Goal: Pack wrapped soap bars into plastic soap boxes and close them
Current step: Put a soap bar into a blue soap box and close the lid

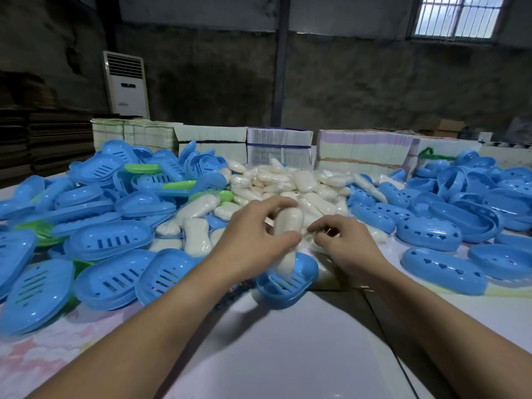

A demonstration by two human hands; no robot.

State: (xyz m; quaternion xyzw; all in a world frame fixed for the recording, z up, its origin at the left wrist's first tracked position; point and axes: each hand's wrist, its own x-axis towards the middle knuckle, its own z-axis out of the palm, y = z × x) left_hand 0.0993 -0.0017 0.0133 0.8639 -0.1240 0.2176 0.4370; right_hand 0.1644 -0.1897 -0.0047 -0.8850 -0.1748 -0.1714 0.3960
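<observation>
At frame centre, your left hand [253, 237] is grasping a white plastic-wrapped oval soap bar [286, 226] above an open blue slotted plastic soap box [288, 279]; your right hand [345, 243] is pinching its wrapper.

site: small packing workshop / warehouse | walls: bare stained concrete, barred window [457, 17] | desk [288, 341]: bulk heaps of blue soap boxes [109, 240] and wrapped soap bars [290, 180] | rear: bundled stacks of flat cartons [279, 145], floor-standing air conditioner [126, 84]
</observation>
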